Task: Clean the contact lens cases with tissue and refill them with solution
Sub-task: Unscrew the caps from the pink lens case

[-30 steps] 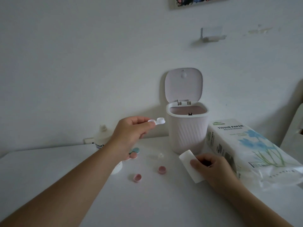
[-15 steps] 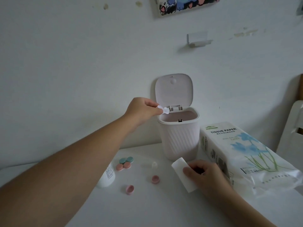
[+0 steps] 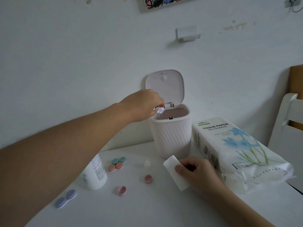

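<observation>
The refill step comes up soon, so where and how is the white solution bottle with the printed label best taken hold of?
Grip the white solution bottle round its upright cylindrical body at label height. Come from its right, table-centre side, since the left forearm crosses above and left of it. The hand suits its round, smooth wall.

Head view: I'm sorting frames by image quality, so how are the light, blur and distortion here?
Head view: dim, flat, bluish light with soft shadows and no glare; wide-angle bending stretches the left forearm and tilts the chair at the right edge; the white case in the left hand over the bin is slightly smeared; the tissue pack print reads sharp.
</observation>
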The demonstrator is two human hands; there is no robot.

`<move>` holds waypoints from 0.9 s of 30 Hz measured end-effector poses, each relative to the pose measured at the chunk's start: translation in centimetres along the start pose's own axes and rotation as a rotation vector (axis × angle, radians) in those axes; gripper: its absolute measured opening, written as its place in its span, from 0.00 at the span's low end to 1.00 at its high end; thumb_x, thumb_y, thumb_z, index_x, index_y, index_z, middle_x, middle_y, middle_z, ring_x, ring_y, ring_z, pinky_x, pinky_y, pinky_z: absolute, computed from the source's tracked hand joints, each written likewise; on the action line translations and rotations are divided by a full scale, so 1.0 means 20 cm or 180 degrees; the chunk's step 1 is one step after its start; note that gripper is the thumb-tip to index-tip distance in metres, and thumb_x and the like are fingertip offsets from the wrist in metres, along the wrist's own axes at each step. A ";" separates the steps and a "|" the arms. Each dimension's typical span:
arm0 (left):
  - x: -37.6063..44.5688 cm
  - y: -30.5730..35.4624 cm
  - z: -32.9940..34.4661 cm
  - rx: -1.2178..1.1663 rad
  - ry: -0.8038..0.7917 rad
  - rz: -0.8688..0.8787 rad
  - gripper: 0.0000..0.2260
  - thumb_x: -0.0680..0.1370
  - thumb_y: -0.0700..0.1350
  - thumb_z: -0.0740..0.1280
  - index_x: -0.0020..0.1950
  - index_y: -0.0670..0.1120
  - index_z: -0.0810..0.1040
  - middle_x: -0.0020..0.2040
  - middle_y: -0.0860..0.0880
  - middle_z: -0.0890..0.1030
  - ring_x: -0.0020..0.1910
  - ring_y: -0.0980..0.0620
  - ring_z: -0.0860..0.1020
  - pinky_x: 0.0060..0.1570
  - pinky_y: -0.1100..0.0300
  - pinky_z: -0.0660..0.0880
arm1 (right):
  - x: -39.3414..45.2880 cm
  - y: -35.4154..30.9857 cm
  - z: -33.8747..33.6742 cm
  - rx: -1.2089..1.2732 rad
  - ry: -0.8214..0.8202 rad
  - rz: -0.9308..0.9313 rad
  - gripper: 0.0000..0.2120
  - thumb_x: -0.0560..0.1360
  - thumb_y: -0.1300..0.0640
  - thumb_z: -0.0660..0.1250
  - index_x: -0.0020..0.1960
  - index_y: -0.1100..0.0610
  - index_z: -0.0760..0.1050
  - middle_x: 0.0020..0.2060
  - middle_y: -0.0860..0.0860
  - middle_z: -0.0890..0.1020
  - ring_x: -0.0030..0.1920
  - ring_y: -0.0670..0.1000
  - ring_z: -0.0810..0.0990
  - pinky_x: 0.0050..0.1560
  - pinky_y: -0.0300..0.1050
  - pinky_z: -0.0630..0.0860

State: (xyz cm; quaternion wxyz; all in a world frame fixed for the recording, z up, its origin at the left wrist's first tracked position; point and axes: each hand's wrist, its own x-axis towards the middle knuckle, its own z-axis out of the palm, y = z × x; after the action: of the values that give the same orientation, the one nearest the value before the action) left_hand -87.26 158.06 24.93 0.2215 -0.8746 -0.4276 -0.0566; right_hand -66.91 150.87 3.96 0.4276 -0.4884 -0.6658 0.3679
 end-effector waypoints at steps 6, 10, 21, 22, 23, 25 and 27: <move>0.00 0.01 -0.01 0.0645 0.0130 0.0375 0.08 0.81 0.39 0.62 0.51 0.47 0.81 0.44 0.46 0.80 0.44 0.44 0.74 0.46 0.54 0.70 | 0.00 0.00 0.00 -0.0039 -0.0023 -0.0003 0.05 0.73 0.48 0.72 0.44 0.37 0.83 0.39 0.39 0.86 0.37 0.37 0.82 0.38 0.34 0.76; -0.01 0.01 0.00 0.0831 0.0333 0.0538 0.09 0.80 0.38 0.61 0.48 0.46 0.80 0.38 0.48 0.76 0.39 0.46 0.67 0.40 0.55 0.63 | 0.00 0.00 0.00 -0.0052 -0.0043 0.0056 0.04 0.72 0.46 0.72 0.45 0.37 0.83 0.38 0.39 0.86 0.37 0.39 0.83 0.39 0.36 0.77; -0.04 0.00 -0.04 0.1146 0.0139 0.0703 0.10 0.79 0.36 0.61 0.53 0.45 0.80 0.46 0.47 0.79 0.46 0.44 0.73 0.49 0.52 0.71 | 0.01 0.01 0.00 -0.0010 -0.0048 0.0109 0.16 0.63 0.35 0.65 0.46 0.38 0.83 0.37 0.39 0.86 0.37 0.39 0.83 0.41 0.41 0.79; -0.04 0.01 -0.04 0.1185 0.0119 0.0702 0.11 0.78 0.35 0.61 0.54 0.45 0.79 0.47 0.47 0.79 0.47 0.44 0.73 0.49 0.52 0.71 | 0.01 0.01 0.00 -0.0014 -0.0046 0.0116 0.16 0.63 0.35 0.65 0.46 0.38 0.83 0.37 0.39 0.86 0.37 0.39 0.83 0.41 0.41 0.80; -0.04 0.01 -0.05 0.1205 0.0109 0.0695 0.11 0.78 0.34 0.60 0.55 0.45 0.79 0.48 0.47 0.79 0.48 0.44 0.73 0.50 0.51 0.71 | 0.01 0.01 0.00 -0.0021 -0.0047 0.0120 0.16 0.63 0.35 0.65 0.46 0.37 0.83 0.37 0.39 0.86 0.37 0.39 0.83 0.41 0.41 0.80; -0.04 0.01 -0.06 0.1226 0.0088 0.0662 0.13 0.78 0.33 0.59 0.57 0.44 0.79 0.49 0.46 0.79 0.50 0.44 0.73 0.52 0.51 0.70 | 0.01 0.01 0.00 -0.0046 -0.0057 0.0126 0.16 0.63 0.35 0.65 0.46 0.37 0.83 0.37 0.39 0.86 0.37 0.39 0.83 0.41 0.41 0.80; -0.05 0.01 -0.06 0.1296 0.0040 0.0663 0.14 0.78 0.33 0.59 0.57 0.45 0.78 0.50 0.47 0.78 0.50 0.44 0.72 0.53 0.51 0.70 | 0.01 0.01 0.00 -0.0081 -0.0052 0.0131 0.16 0.63 0.35 0.65 0.46 0.38 0.83 0.37 0.39 0.86 0.37 0.39 0.83 0.41 0.43 0.80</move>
State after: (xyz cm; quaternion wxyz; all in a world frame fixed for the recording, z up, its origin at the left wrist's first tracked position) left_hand -87.50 156.71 25.68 0.4008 -0.8509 -0.3362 0.0486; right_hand -66.92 151.00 3.86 0.4082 -0.5045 -0.6636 0.3721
